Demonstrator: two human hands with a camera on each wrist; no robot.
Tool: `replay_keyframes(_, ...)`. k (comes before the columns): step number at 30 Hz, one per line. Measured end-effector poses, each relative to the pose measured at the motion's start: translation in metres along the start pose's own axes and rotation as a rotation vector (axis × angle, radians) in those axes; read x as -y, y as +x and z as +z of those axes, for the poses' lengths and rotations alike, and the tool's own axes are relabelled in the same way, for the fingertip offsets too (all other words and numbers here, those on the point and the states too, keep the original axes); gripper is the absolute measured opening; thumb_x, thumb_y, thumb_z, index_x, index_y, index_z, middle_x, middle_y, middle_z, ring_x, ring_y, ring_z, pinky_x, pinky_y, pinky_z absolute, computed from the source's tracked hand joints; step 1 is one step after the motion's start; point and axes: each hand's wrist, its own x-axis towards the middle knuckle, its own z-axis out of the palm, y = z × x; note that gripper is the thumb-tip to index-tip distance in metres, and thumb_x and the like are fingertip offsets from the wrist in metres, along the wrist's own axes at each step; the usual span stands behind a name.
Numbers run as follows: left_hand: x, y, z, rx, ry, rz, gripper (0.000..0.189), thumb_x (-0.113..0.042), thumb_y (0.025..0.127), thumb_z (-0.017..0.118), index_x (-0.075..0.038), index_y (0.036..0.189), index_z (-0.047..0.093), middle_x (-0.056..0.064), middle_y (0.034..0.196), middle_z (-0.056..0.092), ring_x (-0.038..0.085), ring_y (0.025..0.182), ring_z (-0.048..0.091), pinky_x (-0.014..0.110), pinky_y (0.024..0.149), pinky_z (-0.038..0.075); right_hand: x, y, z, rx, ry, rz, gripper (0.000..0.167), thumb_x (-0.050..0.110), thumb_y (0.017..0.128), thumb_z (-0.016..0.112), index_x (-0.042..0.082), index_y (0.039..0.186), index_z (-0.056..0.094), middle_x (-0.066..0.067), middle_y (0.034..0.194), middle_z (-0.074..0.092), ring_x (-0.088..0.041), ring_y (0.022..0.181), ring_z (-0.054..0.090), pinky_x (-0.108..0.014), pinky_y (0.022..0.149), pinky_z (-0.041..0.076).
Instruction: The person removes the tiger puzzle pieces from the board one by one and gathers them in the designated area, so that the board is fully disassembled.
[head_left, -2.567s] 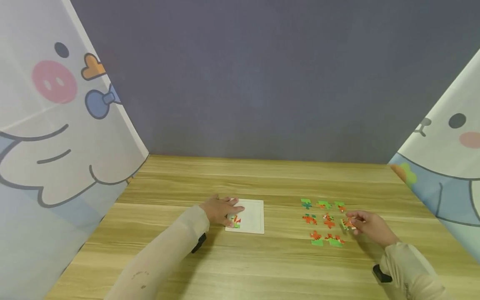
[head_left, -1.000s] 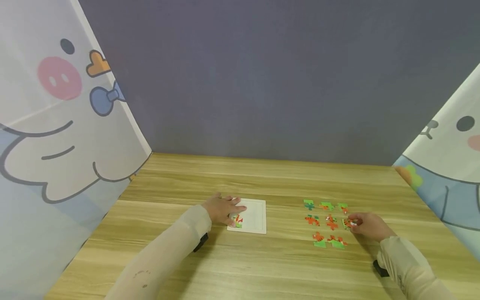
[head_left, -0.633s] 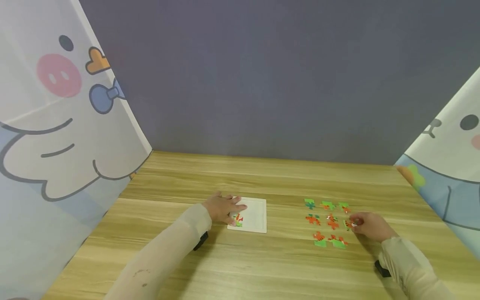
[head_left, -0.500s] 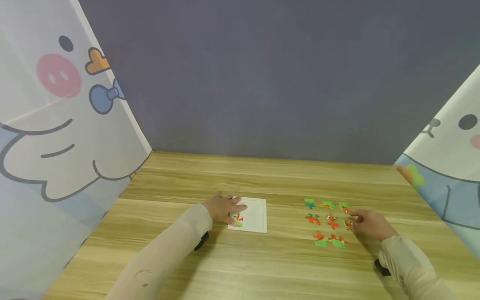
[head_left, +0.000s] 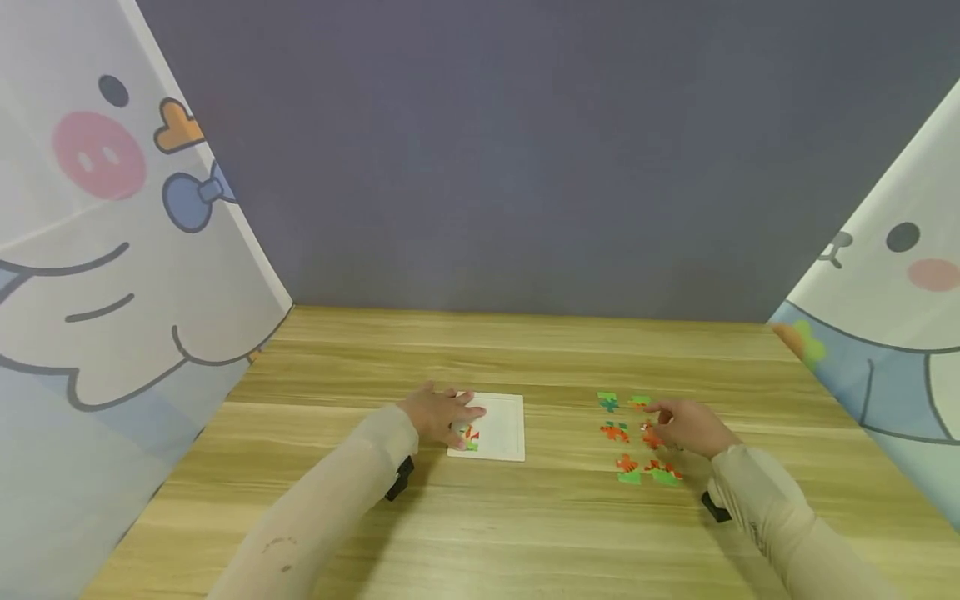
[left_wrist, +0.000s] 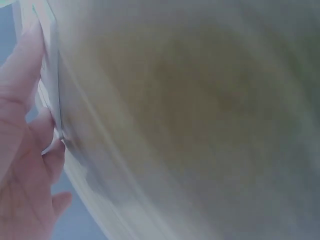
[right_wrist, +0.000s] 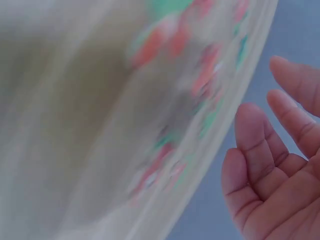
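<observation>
My left hand (head_left: 435,417) rests with spread fingers on the left side of a white puzzle tray (head_left: 506,429). An orange, green and white puzzle piece (head_left: 470,433) sits in the tray's lower left, close to the thumb. My right hand (head_left: 693,427) hovers over the right part of a group of loose jigsaw pieces (head_left: 615,432). In the right wrist view its fingers (right_wrist: 255,140) are loosely bent, apart from the blurred pieces (right_wrist: 205,70), and nothing shows between them. The right-hand pieces of the group are hidden behind this hand in the head view.
The wooden table (head_left: 450,525) spreads around tray and pieces. A dark grey wall (head_left: 495,167) stands behind it, with cartoon-printed curtains at the left (head_left: 135,300) and right (head_left: 892,333).
My right hand was at the right-hand piece of the middle row, fingering it, and has moved left over the group. My left hand has stayed on the tray. The view has shifted slightly.
</observation>
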Motion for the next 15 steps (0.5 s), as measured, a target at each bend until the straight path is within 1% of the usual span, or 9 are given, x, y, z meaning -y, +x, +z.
replay_keyframes(3,0.001,0.0,0.0,0.005,-0.04,0.011,0.071,-0.049,0.093,0.061,-0.032,0.156,0.033,-0.002,0.165,0.021,0.026,0.152,0.019,0.057,0.121,0.01,0.015,0.006,0.004,-0.003,0.008,-0.023,0.035,0.004,0.09,0.068,-0.013,0.12,0.063,-0.007,0.085,0.061,-0.013,0.058,0.044,-0.03,0.055,0.04)
replay_keyframes(6,0.0,0.0,-0.001,0.012,-0.062,0.003,0.069,-0.049,0.094,0.059,-0.033,0.157,0.033,-0.003,0.165,0.019,0.025,0.152,0.017,0.057,0.121,0.008,0.027,0.012,0.008,0.012,0.042,-0.063,0.035,0.004,0.09,0.068,-0.013,0.12,0.063,-0.008,0.084,0.06,-0.01,0.054,0.04,-0.028,0.054,0.039)
replay_keyframes(7,0.0,0.0,-0.001,0.016,-0.072,-0.002,0.069,-0.049,0.095,0.059,-0.034,0.157,0.033,-0.004,0.165,0.018,0.024,0.152,0.016,0.056,0.121,0.007,0.029,0.014,0.011,0.007,0.047,-0.103,0.033,0.004,0.09,0.068,-0.013,0.118,0.063,-0.007,0.082,0.06,-0.008,0.052,0.038,-0.027,0.052,0.038)
replay_keyframes(10,-0.001,-0.001,-0.001,0.025,-0.116,-0.012,0.067,-0.049,0.096,0.057,-0.034,0.157,0.032,-0.004,0.166,0.017,0.024,0.153,0.015,0.056,0.122,0.005,0.038,0.021,0.015,0.015,0.042,-0.144,0.032,0.005,0.091,0.067,-0.012,0.117,0.064,-0.006,0.083,0.06,-0.007,0.053,0.039,-0.027,0.053,0.039)
replay_keyframes(13,-0.002,-0.003,-0.001,0.026,-0.157,-0.014,0.066,-0.049,0.097,0.057,-0.032,0.156,0.033,-0.003,0.166,0.017,0.024,0.153,0.013,0.055,0.122,0.005,0.049,0.028,0.02,0.018,0.033,-0.142,0.032,0.007,0.092,0.067,-0.01,0.119,0.065,-0.005,0.084,0.061,-0.008,0.054,0.039,-0.027,0.055,0.04)
replay_keyframes(14,-0.003,-0.004,-0.002,0.025,-0.162,-0.014,0.066,-0.049,0.097,0.057,-0.032,0.157,0.033,-0.003,0.166,0.017,0.024,0.153,0.013,0.055,0.122,0.004,0.055,0.031,0.021,0.031,0.036,-0.124,0.033,0.007,0.093,0.066,-0.009,0.121,0.064,-0.006,0.086,0.062,-0.009,0.056,0.04,-0.029,0.058,0.041)
replay_keyframes(15,-0.003,-0.004,-0.002,0.025,-0.166,-0.012,0.066,-0.049,0.097,0.057,-0.032,0.157,0.033,-0.002,0.166,0.017,0.025,0.153,0.013,0.055,0.122,0.004,0.059,0.033,0.023,0.036,0.039,-0.123,0.033,0.007,0.093,0.066,-0.009,0.121,0.064,-0.006,0.087,0.062,-0.01,0.057,0.041,-0.029,0.059,0.041)
